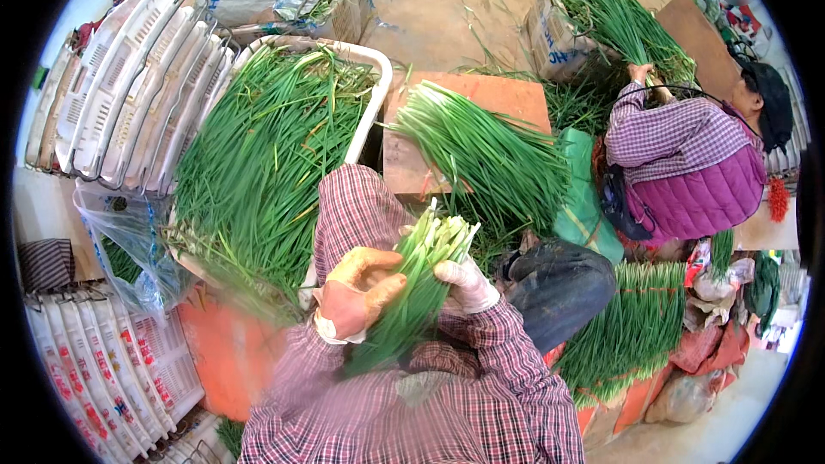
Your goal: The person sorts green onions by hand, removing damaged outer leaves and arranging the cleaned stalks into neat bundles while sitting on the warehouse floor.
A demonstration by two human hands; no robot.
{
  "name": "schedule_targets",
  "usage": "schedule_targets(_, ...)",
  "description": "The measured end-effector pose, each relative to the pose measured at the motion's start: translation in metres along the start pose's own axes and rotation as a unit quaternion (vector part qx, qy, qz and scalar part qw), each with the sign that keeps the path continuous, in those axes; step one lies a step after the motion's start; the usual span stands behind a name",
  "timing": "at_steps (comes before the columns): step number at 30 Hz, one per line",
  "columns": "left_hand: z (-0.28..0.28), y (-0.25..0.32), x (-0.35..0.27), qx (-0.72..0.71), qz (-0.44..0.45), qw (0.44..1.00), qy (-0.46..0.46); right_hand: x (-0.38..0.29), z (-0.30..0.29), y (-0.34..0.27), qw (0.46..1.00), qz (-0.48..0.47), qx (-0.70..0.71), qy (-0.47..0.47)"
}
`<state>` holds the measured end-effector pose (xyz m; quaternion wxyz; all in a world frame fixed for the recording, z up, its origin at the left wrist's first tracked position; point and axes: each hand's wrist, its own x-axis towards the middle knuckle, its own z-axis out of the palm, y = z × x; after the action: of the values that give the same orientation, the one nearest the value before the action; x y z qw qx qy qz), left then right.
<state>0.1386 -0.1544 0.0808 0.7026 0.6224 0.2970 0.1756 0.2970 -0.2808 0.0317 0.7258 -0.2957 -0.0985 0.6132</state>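
Note:
A small bunch of garlic chives (419, 277) is in front of my chest, its pale cut ends up and green leaves trailing toward my lap. My right hand (469, 283), in a whitish glove, grips the bunch near the pale ends, thumb across the front. My left hand (358, 293) wears an orange-and-pink coated glove. Its thumb and forefinger are curved and apart beside the left edge of the bunch; whether they touch it is unclear. Beyond my hands, a larger pile of chives (483, 148) lies on a reddish-brown board (515, 93), pale ends to the far left.
On my left stands a white plastic crate (380, 87) heaped with chives, beside stacked crates (142, 90). Tied chive bundles (622, 322) stand at my right. A co-worker (689, 161) at the right holds chives over another crate (557, 45). A green sack (583, 200) lies between us.

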Motion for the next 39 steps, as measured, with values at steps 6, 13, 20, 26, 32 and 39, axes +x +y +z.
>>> schedule_targets(6, 0.005, 0.002, -0.002, 0.085, 0.027, 0.996, -0.003, 0.002, -0.004, 0.005, 1.0, -0.004, 0.001, 0.015)
schedule_targets(13, 0.001, -0.021, 0.013, -0.09, 0.037, 0.995, 0.008, 0.001, -0.005, 0.008, 0.998, -0.025, -0.016, 0.05)
schedule_targets(20, -0.013, -0.042, 0.019, -0.221, -0.175, 0.951, -0.131, 0.0, -0.004, 0.002, 0.997, -0.033, -0.04, 0.057)
schedule_targets(26, -0.033, -0.09, 0.009, -0.294, -0.177, 0.876, -0.339, 0.004, 0.017, -0.005, 0.992, -0.068, -0.092, 0.058)
schedule_targets(32, -0.03, -0.133, -0.009, -0.274, -0.181, 0.874, -0.358, 0.009, 0.004, -0.011, 0.993, -0.069, -0.065, 0.067)
schedule_targets(39, -0.026, -0.124, -0.013, -0.251, -0.15, 0.892, -0.346, 0.005, 0.022, -0.092, 0.951, -0.014, -0.299, 0.078)
